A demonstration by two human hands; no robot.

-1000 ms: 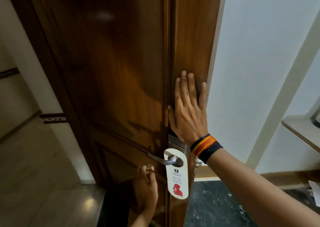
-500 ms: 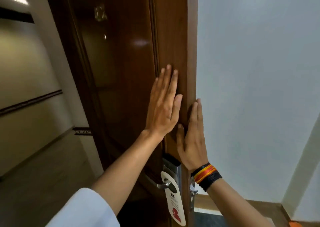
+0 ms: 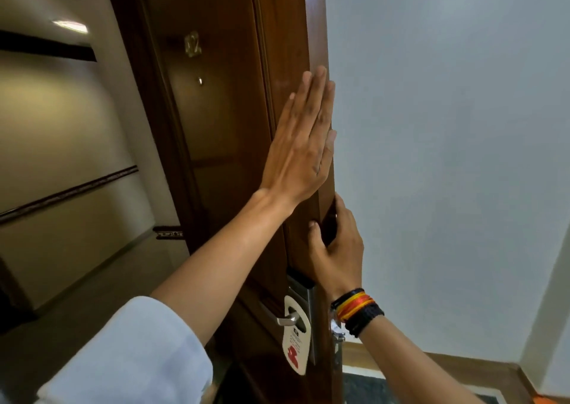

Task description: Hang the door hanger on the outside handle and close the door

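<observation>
— Where's the door hanger (image 3: 295, 339)?
— I see it hung on the outside lever handle (image 3: 287, 320), door (image 3: 234, 144) ajar.
— And the hands?
— My left hand (image 3: 303, 144) lies flat on the door, fingers released; right hand (image 3: 337, 249) fingers grasp the door's edge.

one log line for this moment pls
door hanger: hung on outside handle | door: open | left hand: flat on door face | right hand: grip on door edge | step: close door, not yet done
</observation>
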